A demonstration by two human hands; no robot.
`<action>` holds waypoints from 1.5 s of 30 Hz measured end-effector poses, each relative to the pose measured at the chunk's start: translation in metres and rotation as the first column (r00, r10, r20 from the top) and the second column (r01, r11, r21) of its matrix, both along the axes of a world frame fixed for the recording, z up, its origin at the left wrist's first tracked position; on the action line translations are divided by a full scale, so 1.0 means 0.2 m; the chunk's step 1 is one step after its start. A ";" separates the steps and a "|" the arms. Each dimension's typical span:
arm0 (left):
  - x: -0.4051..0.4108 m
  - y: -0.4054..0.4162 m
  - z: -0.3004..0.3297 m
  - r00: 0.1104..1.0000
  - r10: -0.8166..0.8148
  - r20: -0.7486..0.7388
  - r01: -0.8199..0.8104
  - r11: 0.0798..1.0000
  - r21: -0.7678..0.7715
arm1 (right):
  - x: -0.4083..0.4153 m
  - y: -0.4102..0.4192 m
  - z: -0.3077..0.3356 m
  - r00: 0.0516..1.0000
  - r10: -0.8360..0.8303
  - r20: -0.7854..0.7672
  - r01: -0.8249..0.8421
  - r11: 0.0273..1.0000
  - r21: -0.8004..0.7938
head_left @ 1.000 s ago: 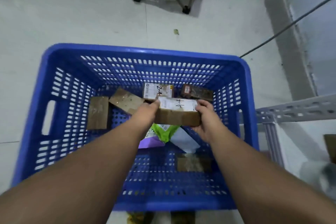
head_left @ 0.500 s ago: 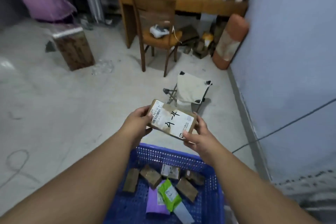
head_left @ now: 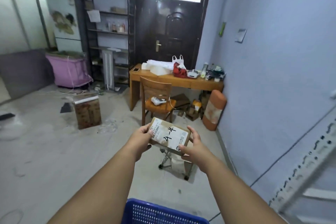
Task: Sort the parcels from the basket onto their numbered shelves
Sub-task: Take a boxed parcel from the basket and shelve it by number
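I hold a small brown cardboard parcel (head_left: 170, 135) up in front of me, its white label facing me with "4-4" handwritten on it. My left hand (head_left: 141, 137) grips its left end, thumb on the label by the barcode. At the right end my right hand (head_left: 192, 146) holds it, thumb on the lower right corner and fingers curled round the far edge. The blue plastic basket (head_left: 160, 212) shows only its far rim at the bottom edge; its contents are out of view. A grey metal shelf frame (head_left: 307, 160) rises at the right edge.
A small folding trolley (head_left: 174, 164) stands on the floor just beyond my hands. Further back are a wooden chair (head_left: 156, 97), a cluttered wooden desk (head_left: 177, 81), a brown box (head_left: 88, 112) on the left floor, a pink tub (head_left: 68, 72) and a dark door (head_left: 170, 31).
Both hands lifted the 4-4 parcel out of the basket and raised it. My view swung up from the basket to the room, so the basket has dropped to the bottom edge.
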State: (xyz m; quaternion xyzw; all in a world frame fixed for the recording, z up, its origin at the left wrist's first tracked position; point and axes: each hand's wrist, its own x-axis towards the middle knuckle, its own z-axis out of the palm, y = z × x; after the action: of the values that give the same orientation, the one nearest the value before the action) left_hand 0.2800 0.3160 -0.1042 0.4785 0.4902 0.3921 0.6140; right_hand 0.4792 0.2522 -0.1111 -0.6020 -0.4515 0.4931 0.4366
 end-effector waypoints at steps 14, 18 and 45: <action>0.30 -0.07 0.16 0.469 -0.503 -0.726 0.658 0.747 -0.093 | 0.09 -0.32 0.02 0.804 -0.097 0.587 0.217 0.967 -0.137; 0.54 -0.15 0.24 0.338 -0.484 -0.807 0.819 0.573 0.000 | 0.15 -0.57 0.15 0.750 -0.321 0.578 0.432 0.900 -0.062; 0.35 -2.93 0.34 -0.520 -0.665 -0.536 0.751 -0.655 0.083 | -1.15 -3.61 0.36 -0.037 -0.773 0.634 0.992 -0.107 -0.072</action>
State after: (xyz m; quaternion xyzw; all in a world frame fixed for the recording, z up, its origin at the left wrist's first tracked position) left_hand 0.3497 -0.2696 -0.0372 0.8186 -0.2733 -0.2782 0.4217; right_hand 0.2484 -0.4699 -0.0396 -0.9143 0.1760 0.0152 0.3645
